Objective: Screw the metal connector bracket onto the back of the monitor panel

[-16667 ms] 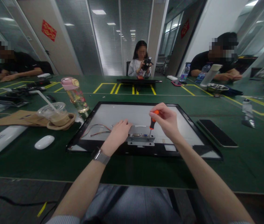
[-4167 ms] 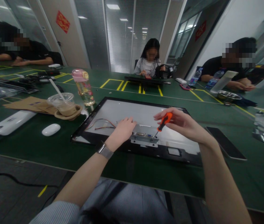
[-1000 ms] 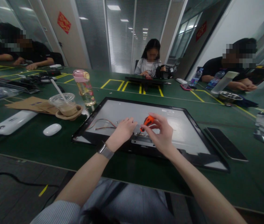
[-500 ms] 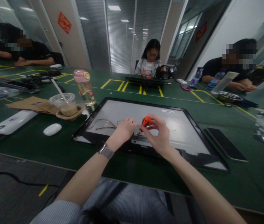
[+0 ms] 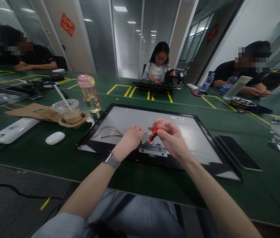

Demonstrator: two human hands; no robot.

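In my right hand (image 5: 173, 135) is a small orange-and-black screwdriver (image 5: 154, 133), pinched between thumb and fingers. It tilts, with its tip down by a metal bracket (image 5: 153, 150) carrying connectors. My left hand (image 5: 132, 137) lies at the left end of this bracket, back of the hand up, its fingers bent and close together; whatever is beneath the fingertips is hidden. The bracket sits along the near edge of a flat display panel (image 5: 127, 115) with a grey back and black frame. Thin coloured wires (image 5: 110, 132) lie on the panel, left of my left hand.
On the left are a white mouse (image 5: 55, 138), a white power bank-like box (image 5: 12, 130), an iced drink cup (image 5: 67, 112) in a carrier and a pink-lidded bottle (image 5: 89, 92). A black phone (image 5: 237, 152) lies right of the panel. Other people sit around the green table.
My right hand has shifted slightly right and turned, tilting the screwdriver further over, and more of the bracket shows. My left hand stays in place.
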